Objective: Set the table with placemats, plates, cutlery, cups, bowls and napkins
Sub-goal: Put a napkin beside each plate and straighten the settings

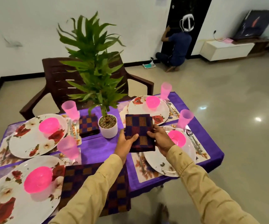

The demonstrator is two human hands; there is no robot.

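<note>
Left hand (126, 143) and right hand (160, 139) grip folded napkin (138, 131); lowered carelessly, it likely clips plant pot (108, 129) mid-worktop.

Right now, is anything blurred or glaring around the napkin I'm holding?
Head view: the napkin gripped by left hand and right hand is fairly sharp; the near-left pink cup and plant leaves are smeared; glare spots the floor at right; the wide lens bows the table edge.

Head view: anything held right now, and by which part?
A folded checkered napkin, held in both hands: the left hand pinches its lower left edge, the right hand its right edge.
</note>
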